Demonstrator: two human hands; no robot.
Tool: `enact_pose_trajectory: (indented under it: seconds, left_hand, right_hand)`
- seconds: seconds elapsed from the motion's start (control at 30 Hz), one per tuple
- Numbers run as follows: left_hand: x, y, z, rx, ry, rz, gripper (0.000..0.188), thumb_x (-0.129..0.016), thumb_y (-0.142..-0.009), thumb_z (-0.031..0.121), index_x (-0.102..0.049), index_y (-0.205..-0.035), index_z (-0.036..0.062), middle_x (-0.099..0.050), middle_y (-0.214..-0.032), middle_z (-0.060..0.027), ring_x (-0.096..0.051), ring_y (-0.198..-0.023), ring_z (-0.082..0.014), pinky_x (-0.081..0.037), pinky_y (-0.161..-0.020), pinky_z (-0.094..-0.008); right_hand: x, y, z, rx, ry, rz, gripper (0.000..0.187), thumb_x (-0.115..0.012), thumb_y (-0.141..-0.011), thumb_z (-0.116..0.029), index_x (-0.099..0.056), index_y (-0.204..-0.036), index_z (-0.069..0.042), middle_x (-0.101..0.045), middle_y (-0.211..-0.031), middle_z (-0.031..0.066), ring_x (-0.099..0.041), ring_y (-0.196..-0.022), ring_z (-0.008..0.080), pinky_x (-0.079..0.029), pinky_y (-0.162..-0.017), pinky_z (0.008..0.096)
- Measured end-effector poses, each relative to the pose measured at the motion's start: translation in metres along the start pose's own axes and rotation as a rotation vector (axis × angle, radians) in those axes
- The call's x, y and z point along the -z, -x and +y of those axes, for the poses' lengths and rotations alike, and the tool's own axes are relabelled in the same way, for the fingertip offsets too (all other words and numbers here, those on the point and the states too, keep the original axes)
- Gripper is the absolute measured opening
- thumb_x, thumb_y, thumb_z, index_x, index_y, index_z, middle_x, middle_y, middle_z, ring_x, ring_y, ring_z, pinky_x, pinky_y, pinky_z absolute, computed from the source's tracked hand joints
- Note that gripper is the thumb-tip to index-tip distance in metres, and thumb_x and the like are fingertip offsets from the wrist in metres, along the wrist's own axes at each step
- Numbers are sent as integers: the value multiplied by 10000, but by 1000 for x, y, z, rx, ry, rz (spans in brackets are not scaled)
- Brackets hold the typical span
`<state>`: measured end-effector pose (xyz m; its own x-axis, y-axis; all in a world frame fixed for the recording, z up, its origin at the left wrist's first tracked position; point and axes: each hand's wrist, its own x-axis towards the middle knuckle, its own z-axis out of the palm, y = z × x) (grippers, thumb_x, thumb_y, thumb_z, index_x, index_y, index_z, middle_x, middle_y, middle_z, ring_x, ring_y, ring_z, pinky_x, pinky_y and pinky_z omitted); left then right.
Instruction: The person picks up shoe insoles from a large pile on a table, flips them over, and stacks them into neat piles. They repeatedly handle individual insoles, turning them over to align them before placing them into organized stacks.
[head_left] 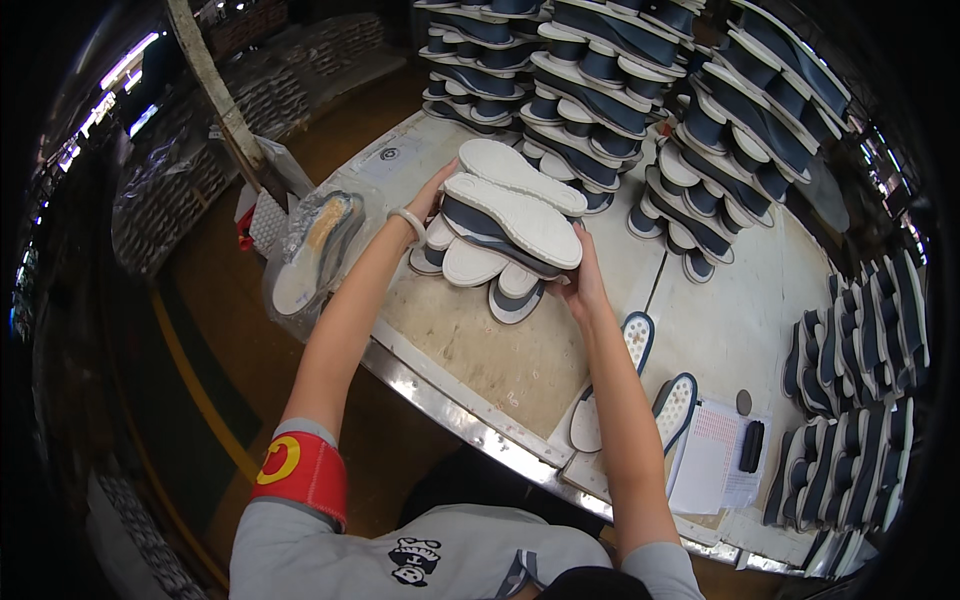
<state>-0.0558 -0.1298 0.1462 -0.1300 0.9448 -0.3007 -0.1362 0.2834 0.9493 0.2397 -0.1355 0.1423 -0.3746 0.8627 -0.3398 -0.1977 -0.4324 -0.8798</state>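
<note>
Both of my hands clasp a small pile of white and navy shoe soles (pixel 505 222) from its two sides, above the worktable (pixel 450 345). My left hand (pixel 434 192) wraps the far left ends of the upper soles, its fingers partly hidden by them. Against the right ends presses my right hand (pixel 586 278), its fingers curling under the edge. The top soles lie white side up. Beneath them, more soles lie crosswise, with their rounded ends sticking out toward me. Whether those lower soles rest on the table or are lifted, I cannot tell.
Tall stacks of soles (pixel 590 90) stand along the table's far side, with more rows (pixel 850 400) at the right. A plastic bag of soles (pixel 320 250) lies left. Near my right forearm are loose soles (pixel 676 408), paper sheets (pixel 715 455) and a black object (pixel 752 446).
</note>
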Motion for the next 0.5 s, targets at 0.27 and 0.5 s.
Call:
enact_pose_trajectory:
  seconds: [0.27,0.5]
  left_hand:
    - [24,-17,-6,59,-10,21,1237,-453,-743,917,-344,-1530,-30,-382,-1570,-183,-357,-1433,-308,-277,-1170,-393]
    - [54,-51,-26,243,159,7,1300,-355,-733,968,-296,-1540,-50,-354,-1580,-202,-335,-1455,-333,-259,-1194,-427]
  right_hand:
    - [-5,-4,-2,5,77,-24,782,-521,-865,-734,-508,-1415,-178,-569,-1352,102,-515,-1226,306,-444,-953,538]
    - [6,-17,8,-49,-74,80,937,-522,-856,-768,-512,-1389,2,-557,-1327,218,-521,-1257,339,-402,-1061,509]
